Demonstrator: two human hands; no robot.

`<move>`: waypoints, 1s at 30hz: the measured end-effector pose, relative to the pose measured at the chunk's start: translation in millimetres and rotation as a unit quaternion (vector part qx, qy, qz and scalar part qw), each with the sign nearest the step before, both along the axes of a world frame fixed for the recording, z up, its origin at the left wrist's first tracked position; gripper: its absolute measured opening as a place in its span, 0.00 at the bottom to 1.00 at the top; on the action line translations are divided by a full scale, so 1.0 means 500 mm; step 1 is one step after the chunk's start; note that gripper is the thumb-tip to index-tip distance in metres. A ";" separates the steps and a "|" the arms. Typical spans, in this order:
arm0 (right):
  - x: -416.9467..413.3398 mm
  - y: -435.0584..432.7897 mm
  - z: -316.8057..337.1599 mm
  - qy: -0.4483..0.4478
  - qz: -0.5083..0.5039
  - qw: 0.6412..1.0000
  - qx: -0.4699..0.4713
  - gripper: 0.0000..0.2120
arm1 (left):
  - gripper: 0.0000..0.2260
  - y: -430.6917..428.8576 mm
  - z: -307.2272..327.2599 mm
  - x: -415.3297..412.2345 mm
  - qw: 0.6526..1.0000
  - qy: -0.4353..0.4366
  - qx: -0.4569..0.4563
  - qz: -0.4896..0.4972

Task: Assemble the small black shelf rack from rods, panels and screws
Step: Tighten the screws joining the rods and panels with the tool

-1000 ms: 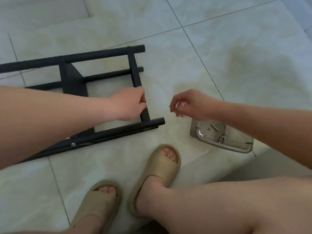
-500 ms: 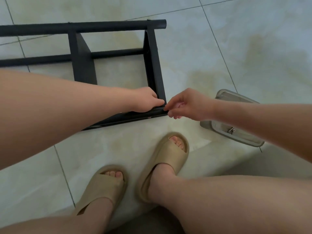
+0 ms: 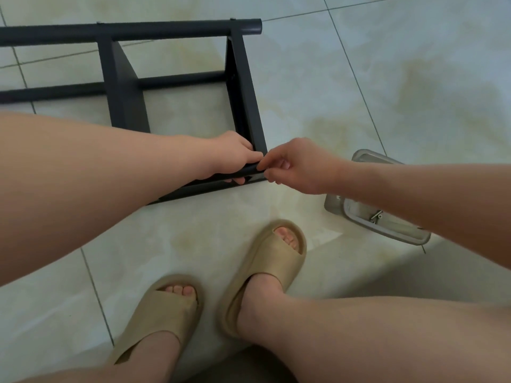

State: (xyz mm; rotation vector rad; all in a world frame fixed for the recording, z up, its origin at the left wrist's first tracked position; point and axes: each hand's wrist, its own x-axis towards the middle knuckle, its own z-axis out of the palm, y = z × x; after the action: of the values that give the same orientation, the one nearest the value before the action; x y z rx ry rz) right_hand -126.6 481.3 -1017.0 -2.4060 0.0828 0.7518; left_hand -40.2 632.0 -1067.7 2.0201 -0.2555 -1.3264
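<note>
The black shelf rack [image 3: 121, 87] lies on its side on the tiled floor, with long rods running left to right and two flat panels standing across them. My left hand [image 3: 235, 158] grips the near rod [image 3: 193, 187] at its right end, fingers curled round it beside the right panel [image 3: 243, 87]. My right hand [image 3: 293, 164] pinches something small at the rod's end, right against my left thumb; the screw itself is hidden by the fingertips.
A shallow grey tray [image 3: 367, 158] with a few loose screws [image 3: 376, 217] sits on the floor to the right, partly under my right forearm. My two feet in tan slides [image 3: 265, 272] stand just in front of the rack.
My right hand moved left from above the tray to the end of the near rod. My left hand shifted down onto that rod. The view has dropped closer to the rack.
</note>
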 end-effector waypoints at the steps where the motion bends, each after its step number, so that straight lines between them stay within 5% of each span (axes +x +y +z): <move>1: 0.006 0.000 0.001 -0.012 -0.001 1.000 -0.005 0.11 | 0.11 -0.002 0.000 0.008 1.000 -0.001 -0.002 0.008; 20: 0.033 -0.015 -0.012 -0.066 -0.080 0.995 0.001 0.17 | 0.15 -0.028 0.023 0.091 0.997 -0.073 0.037 0.001; 30: 0.030 -0.025 -0.037 -0.072 -0.100 0.992 0.017 0.08 | 0.17 -0.029 0.016 0.095 0.998 -0.045 0.029 0.042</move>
State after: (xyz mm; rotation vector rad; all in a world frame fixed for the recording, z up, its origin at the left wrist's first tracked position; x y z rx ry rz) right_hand -111.6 468.8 -1035.4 -2.3683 0.2475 0.4822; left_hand 7.3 617.6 -1059.9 2.1197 -0.1723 -1.2047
